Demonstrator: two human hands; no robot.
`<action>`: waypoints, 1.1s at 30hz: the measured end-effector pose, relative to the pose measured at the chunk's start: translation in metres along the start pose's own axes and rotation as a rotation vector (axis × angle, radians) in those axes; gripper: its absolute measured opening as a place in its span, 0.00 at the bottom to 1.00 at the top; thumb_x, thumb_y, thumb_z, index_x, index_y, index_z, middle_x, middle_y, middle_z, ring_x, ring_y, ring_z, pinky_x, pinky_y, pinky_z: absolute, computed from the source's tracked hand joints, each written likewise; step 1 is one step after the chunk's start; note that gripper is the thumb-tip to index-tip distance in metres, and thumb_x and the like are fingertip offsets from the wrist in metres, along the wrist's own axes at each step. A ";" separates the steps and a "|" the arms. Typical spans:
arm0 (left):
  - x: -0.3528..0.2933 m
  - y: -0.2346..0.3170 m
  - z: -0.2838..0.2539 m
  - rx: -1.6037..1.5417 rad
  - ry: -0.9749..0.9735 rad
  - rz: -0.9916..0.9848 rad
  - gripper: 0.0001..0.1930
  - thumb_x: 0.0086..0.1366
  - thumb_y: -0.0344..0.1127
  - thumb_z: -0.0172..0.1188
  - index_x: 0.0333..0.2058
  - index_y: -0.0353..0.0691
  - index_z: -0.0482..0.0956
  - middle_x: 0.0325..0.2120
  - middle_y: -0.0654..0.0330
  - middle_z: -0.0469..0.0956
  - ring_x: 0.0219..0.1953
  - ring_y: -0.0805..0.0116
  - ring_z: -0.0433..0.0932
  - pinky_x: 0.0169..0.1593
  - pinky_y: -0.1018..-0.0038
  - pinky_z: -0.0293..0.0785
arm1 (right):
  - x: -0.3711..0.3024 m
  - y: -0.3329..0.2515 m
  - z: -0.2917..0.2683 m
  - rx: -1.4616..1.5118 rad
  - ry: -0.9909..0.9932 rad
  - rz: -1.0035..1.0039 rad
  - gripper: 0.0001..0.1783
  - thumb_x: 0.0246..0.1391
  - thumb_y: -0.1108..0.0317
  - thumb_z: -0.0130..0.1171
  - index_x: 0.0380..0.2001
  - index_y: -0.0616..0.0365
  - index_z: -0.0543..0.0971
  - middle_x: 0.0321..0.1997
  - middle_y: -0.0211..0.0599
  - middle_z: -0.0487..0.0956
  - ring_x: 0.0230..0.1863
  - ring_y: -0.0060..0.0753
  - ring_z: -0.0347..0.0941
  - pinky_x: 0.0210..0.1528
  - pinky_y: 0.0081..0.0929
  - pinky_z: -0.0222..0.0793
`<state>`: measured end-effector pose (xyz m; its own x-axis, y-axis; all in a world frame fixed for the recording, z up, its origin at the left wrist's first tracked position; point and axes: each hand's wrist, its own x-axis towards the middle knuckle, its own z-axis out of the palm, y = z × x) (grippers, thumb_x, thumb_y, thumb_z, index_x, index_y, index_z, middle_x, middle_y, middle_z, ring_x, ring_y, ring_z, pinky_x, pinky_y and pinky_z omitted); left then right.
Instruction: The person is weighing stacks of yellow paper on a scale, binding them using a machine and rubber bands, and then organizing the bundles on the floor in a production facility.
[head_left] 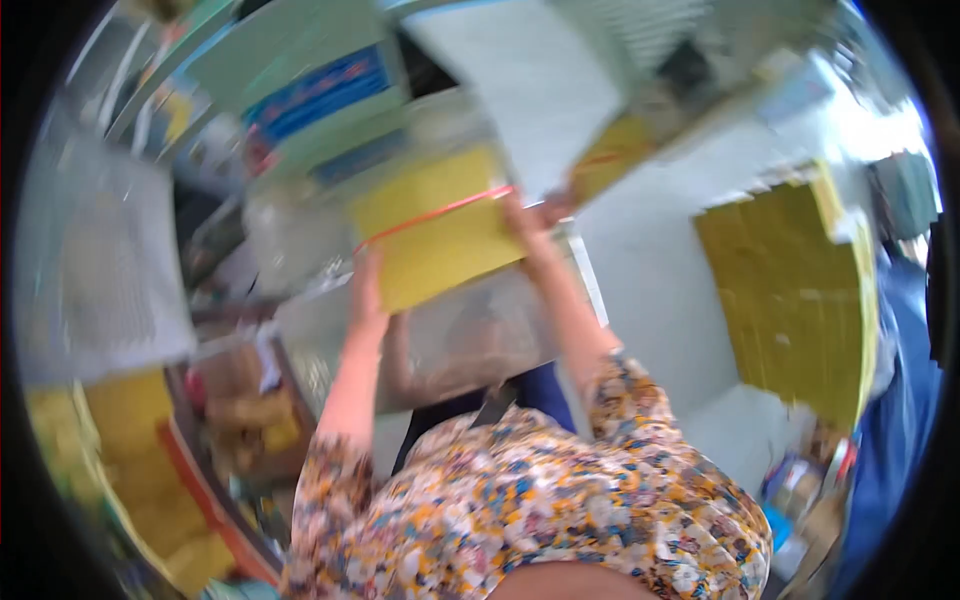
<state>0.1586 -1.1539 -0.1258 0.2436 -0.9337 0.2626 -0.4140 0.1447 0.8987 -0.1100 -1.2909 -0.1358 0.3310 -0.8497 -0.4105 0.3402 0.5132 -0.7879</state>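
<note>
A flat yellow bundle (pixel 445 245) with a red band across it lies between my two hands, over a shiny table with a clear covering (pixel 470 330). My left hand (pixel 368 285) is closed on its left edge. At the opposite edge, my right hand (pixel 530 228) grips it close to the end of the red band. Motion blurs both hands, so single fingers hardly show. Whether the bundle touches the table I cannot tell.
A tall stack of yellow sheets (pixel 790 300) stands at the right beside blue cloth (pixel 890 400). A pale green machine (pixel 310 90) with a blue label is at the far left. Clear plastic (pixel 110 270) hangs at the left, above yellow material (pixel 150 460) and a red edge (pixel 205 490).
</note>
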 end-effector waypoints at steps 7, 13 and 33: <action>0.010 0.038 -0.019 -0.652 0.022 -0.462 0.29 0.70 0.50 0.48 0.62 0.37 0.63 0.60 0.53 0.65 0.62 0.61 0.65 0.63 0.64 0.62 | -0.022 -0.023 0.069 -0.407 -0.072 -0.141 0.37 0.60 0.45 0.57 0.65 0.53 0.63 0.59 0.33 0.71 0.60 0.28 0.65 0.60 0.31 0.62; 0.023 0.060 -0.011 -0.741 -0.009 -0.507 0.30 0.71 0.52 0.45 0.63 0.38 0.62 0.60 0.55 0.65 0.61 0.63 0.65 0.61 0.65 0.63 | -0.030 -0.021 0.070 0.040 -0.235 -0.240 0.44 0.58 0.40 0.57 0.68 0.55 0.58 0.65 0.36 0.66 0.65 0.30 0.60 0.66 0.29 0.56; -0.106 0.084 -0.047 -0.196 0.423 -0.599 0.23 0.75 0.47 0.42 0.45 0.33 0.79 0.37 0.61 0.80 0.39 0.72 0.77 0.44 0.74 0.72 | -0.125 0.027 0.082 -0.035 -0.127 -0.191 0.30 0.67 0.56 0.47 0.65 0.64 0.63 0.63 0.37 0.68 0.61 0.26 0.62 0.63 0.25 0.58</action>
<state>0.1389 -1.0273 -0.0619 0.7097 -0.6714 -0.2133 0.0488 -0.2553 0.9656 -0.0698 -1.1610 -0.0684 0.3728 -0.9076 -0.1930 0.3771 0.3382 -0.8622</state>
